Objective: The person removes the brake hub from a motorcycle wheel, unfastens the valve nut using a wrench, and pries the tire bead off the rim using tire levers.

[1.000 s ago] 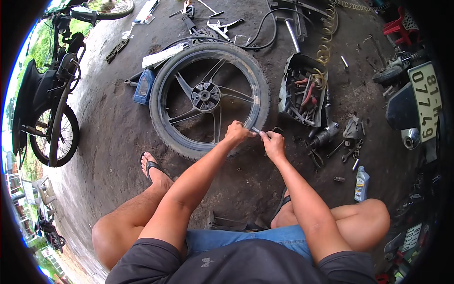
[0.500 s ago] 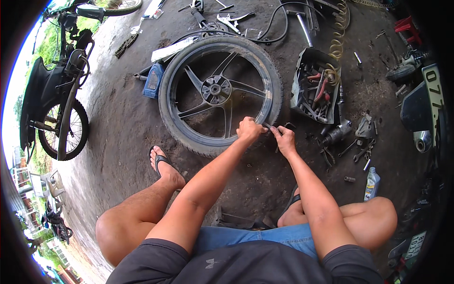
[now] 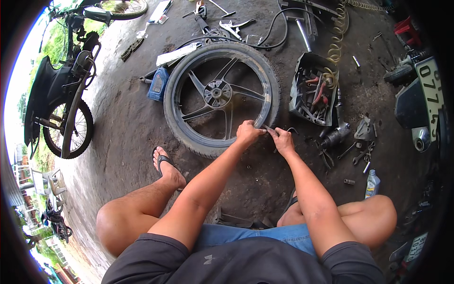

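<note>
A spoked motorcycle wheel with a black tyre lies flat on the ground in front of me. At its near right edge my left hand is closed over the rim, and what its fingers grip is hidden. Just to the right, my right hand is closed around a dark flat tyre lever, whose tip reaches the tyre beside my left thumb. A dark hooked rod shows just behind my right hand; its lower part is partly covered.
Right of the wheel stands an open tool box of pliers and wrenches, with an impact wrench near it. A blue oil bottle touches the wheel's left side; a grey bottle stands by my right knee. A motorbike is at far left.
The view has shifted slightly, so the wheel appears a little to the right. My right hand has turned a bit with the lever; both hands stay at the same edge of the tyre.
</note>
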Demonstrator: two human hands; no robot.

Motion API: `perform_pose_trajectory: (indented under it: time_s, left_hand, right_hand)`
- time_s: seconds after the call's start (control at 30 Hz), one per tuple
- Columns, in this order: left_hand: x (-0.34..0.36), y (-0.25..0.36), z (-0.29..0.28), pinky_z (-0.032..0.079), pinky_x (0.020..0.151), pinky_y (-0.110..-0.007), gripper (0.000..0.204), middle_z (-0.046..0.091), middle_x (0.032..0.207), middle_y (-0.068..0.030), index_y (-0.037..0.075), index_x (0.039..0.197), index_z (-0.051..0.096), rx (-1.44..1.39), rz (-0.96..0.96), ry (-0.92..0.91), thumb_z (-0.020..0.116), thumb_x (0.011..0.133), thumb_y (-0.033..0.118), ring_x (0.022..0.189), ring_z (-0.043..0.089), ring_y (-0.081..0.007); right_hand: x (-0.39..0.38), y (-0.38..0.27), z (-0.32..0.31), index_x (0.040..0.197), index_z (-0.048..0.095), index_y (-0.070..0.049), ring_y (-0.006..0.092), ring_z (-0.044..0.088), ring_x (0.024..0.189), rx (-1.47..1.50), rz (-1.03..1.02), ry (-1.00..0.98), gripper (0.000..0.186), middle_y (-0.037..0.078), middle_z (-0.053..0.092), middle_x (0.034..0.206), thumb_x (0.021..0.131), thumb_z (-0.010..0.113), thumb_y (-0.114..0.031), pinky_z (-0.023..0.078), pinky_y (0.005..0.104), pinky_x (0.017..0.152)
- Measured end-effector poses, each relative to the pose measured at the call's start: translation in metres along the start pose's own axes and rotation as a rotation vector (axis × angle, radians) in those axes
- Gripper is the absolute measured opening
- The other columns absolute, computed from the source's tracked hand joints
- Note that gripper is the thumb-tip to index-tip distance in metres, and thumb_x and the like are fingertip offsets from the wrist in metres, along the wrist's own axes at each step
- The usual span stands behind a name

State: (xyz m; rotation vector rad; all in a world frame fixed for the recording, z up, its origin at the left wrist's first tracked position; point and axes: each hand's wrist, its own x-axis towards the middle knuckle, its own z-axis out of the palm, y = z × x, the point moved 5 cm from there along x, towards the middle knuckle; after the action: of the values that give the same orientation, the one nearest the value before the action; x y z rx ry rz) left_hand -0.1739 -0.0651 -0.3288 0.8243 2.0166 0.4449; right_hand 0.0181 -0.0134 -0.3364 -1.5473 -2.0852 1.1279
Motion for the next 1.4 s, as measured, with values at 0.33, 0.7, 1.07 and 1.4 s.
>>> perform_pose_trajectory:
  time_s: [0.33,0.7,1.07,1.4]
  left_hand:
    - [-0.067,-0.016,-0.042,0.044,0.095,-0.044,0.035,0.064,0.121,-0.0103,0.009,0.124,0.063,0.323,0.649,0.571,0.070,0.095,0.027,0.113,0.060,-0.0302]
    - [-0.052,-0.049,-0.063,0.048,0.088,-0.047,0.049,0.068,0.102,-0.0170,0.002,0.131,0.054,0.393,0.159,0.597,0.062,0.100,0.039,0.097,0.067,-0.0385]
    - [-0.040,-0.069,-0.057,0.050,0.080,-0.043,0.061,0.071,0.083,-0.0182,-0.003,0.135,0.053,0.292,0.173,0.494,0.068,0.094,0.040,0.079,0.070,-0.0351]
    - [-0.032,-0.072,-0.082,0.051,0.083,-0.043,0.045,0.070,0.103,-0.0204,0.005,0.127,0.059,0.196,0.140,0.482,0.069,0.094,0.035,0.096,0.068,-0.0364]
  right_hand:
    - [0.054,-0.047,-0.093,0.085,0.081,0.000,0.0291,0.068,0.066,-0.430,0.191,-0.690,0.049,0.019,0.069,0.069,0.089,0.077,-0.048,0.054,0.0454,0.068]
    - [0.098,-0.141,-0.006,0.086,0.068,-0.008,0.0315,0.065,0.097,-0.494,-0.849,-0.122,0.025,0.011,0.064,0.092,0.094,0.070,-0.031,0.051,0.0452,0.086]
    - [0.133,-0.131,0.010,0.084,0.063,-0.010,0.0273,0.059,0.091,-0.461,-1.205,-0.390,0.024,0.008,0.059,0.092,0.083,0.078,-0.029,0.047,0.0401,0.085]
    - [0.145,-0.124,0.015,0.105,0.068,-0.006,0.0310,0.059,0.100,-0.382,-1.089,-0.349,0.029,0.012,0.060,0.105,0.083,0.076,-0.021,0.045,0.0431,0.090]
